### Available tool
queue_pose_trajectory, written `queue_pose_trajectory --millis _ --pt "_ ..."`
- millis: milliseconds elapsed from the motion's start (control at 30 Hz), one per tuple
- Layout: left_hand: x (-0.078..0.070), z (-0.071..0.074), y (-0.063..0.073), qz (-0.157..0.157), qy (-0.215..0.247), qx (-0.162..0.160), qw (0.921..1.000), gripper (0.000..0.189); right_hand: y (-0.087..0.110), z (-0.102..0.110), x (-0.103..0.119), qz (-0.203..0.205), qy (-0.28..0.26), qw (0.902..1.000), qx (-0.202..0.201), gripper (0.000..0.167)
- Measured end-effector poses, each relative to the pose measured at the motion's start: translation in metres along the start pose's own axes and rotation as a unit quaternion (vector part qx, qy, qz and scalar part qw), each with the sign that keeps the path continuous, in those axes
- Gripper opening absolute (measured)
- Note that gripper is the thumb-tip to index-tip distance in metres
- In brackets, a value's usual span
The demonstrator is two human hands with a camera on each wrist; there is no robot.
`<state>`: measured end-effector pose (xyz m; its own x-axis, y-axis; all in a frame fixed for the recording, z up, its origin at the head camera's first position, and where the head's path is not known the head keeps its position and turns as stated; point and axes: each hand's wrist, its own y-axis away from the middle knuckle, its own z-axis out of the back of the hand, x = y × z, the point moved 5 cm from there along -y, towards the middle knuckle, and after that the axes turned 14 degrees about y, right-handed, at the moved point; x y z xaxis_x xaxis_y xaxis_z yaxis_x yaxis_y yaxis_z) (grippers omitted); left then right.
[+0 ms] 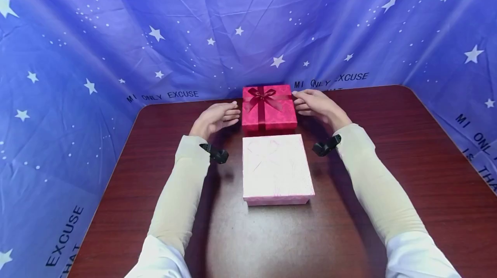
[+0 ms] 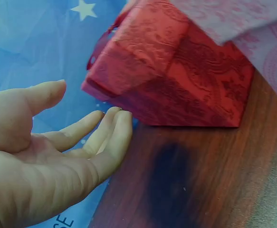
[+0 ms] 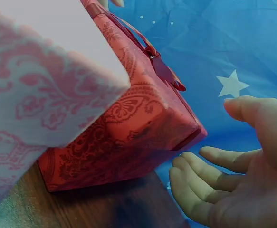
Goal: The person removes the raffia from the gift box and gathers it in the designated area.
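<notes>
A red gift box (image 1: 269,116) with a dark red ribbon bow (image 1: 265,95) on its lid stands at the far edge of the table. My left hand (image 1: 219,118) is beside its left side, fingers loosely bent and apart from the box in the left wrist view. On the other side, my right hand (image 1: 319,106) has its fingertips close to the box's right side; the right wrist view shows a gap there and nothing in the palm. Nearer to me sits a pale pink patterned gift box (image 1: 277,166), lid on, just in front of the red one.
The dark wooden table (image 1: 163,140) has rounded far corners. A blue curtain (image 1: 217,23) with white stars and printed words hangs right behind its far edge and along both sides. Black wrist cameras (image 1: 327,145) are strapped over the pale sleeves.
</notes>
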<state>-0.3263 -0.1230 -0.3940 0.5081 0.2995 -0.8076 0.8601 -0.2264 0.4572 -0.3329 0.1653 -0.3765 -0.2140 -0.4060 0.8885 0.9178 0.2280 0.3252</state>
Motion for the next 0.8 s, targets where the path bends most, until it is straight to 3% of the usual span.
queue_pose_trajectory --millis 200,533,800 --pt "0.006 -0.006 -0.002 0.008 -0.011 0.011 0.9999 0.043 -0.003 -0.005 -0.006 -0.003 -0.015 0.9995 0.029 0.057" --pt "0.008 -0.015 -0.003 -0.003 -0.053 0.002 0.9986 0.042 -0.004 -0.006 -0.012 -0.021 -0.032 0.9989 0.028 0.049" --pt "0.007 -0.012 -0.002 -0.005 -0.038 -0.007 0.9992 0.033 -0.006 -0.009 -0.011 -0.027 -0.043 0.9981 0.035 0.046"
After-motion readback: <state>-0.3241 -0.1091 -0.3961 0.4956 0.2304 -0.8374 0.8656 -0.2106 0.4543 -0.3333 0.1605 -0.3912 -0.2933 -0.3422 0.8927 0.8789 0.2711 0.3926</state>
